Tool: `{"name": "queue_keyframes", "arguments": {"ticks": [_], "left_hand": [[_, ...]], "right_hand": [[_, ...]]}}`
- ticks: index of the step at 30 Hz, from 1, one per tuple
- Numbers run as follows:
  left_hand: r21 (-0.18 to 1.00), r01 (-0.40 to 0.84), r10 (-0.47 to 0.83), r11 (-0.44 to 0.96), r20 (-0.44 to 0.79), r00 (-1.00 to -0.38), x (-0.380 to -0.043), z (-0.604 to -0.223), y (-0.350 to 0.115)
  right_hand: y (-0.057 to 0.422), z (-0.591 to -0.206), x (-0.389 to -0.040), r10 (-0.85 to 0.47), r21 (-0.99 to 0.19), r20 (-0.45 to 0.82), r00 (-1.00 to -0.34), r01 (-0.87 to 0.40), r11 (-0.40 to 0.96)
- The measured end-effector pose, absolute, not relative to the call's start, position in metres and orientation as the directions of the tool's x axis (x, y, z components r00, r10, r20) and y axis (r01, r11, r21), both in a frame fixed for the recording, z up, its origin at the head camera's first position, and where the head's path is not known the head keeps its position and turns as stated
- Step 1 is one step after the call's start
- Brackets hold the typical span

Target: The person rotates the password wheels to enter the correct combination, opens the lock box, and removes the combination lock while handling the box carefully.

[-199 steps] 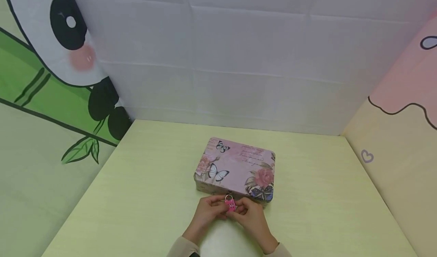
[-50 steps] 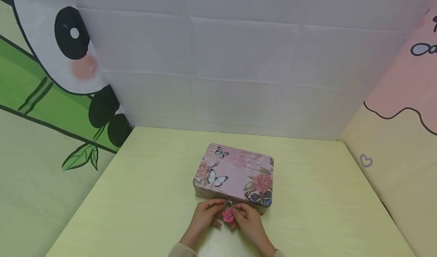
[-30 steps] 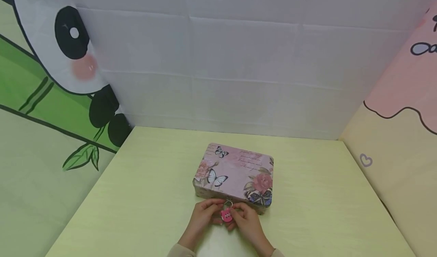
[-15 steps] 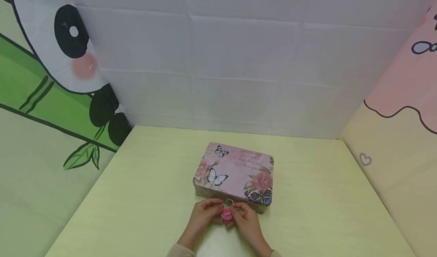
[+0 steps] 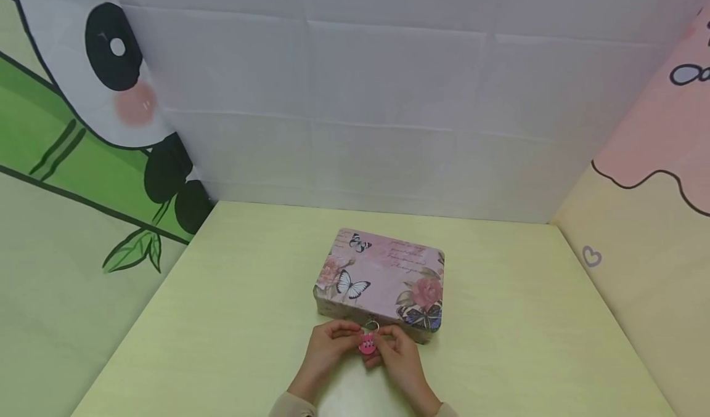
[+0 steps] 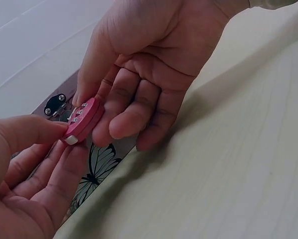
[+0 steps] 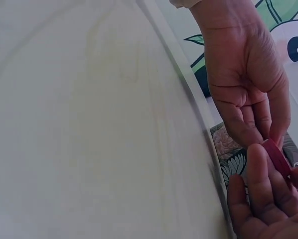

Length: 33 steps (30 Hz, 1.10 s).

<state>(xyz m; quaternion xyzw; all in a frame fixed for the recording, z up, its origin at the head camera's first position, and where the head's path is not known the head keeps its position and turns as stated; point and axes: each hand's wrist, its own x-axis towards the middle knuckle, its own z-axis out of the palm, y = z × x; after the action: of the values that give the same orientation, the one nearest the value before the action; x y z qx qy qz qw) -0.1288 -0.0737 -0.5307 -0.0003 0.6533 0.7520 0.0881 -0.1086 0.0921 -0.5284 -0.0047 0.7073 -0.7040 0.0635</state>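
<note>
A small pink combination padlock with a row of number dials is pinched between both hands. Its silver shackle sits right at the front edge of a pink tin box printed with butterflies and roses. My left hand pinches the padlock's left side with thumb and fingers. From the right, my right hand grips it, thumb on the body. In the left wrist view, a metal hasp shows on the box beside the padlock. The right wrist view shows only the padlock's red edge between the fingers.
The box stands shut on a pale yellow table. A white cloth wall rises behind the table. Printed panels flank it, with a panda and bamboo at left and a pink design at right.
Both hands keep hold of the padlock near the box front. Its body, tilted 1.7 s ago, now sits straighter with the dials facing up. The head view has shifted slightly.
</note>
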Motion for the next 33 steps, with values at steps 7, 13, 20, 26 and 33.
{"name": "queue_keyframes", "arguments": {"ticks": [7,13,20,26,33], "left_hand": [[0.984,-0.123,0.129,-0.133,-0.106,-0.986,-0.130,-0.530,-0.075],[0.986,-0.108,0.097,-0.123,-0.097,-0.991,-0.131,-0.527,-0.073],[0.989,-0.090,0.087,-0.113,-0.080,-0.993,-0.132,-0.525,-0.072],[0.992,0.054,0.123,-0.113,0.068,-0.990,-0.132,-0.528,-0.077],[0.996,-0.065,0.089,-0.053,-0.060,-0.994,-0.135,-0.525,-0.077]], "right_hand": [[0.090,-0.531,-0.111,-0.040,-0.997,-0.069,-0.997,0.067,0.037],[0.084,-0.538,-0.109,0.012,-0.997,0.054,-0.998,-0.054,-0.056],[0.079,-0.537,-0.108,0.042,-0.984,-0.049,-0.998,0.041,-0.176],[0.077,-0.532,-0.110,0.084,-0.970,-0.170,-0.982,0.152,-0.188],[0.074,-0.533,-0.112,0.118,-0.953,-0.207,-0.971,0.173,-0.248]]}}
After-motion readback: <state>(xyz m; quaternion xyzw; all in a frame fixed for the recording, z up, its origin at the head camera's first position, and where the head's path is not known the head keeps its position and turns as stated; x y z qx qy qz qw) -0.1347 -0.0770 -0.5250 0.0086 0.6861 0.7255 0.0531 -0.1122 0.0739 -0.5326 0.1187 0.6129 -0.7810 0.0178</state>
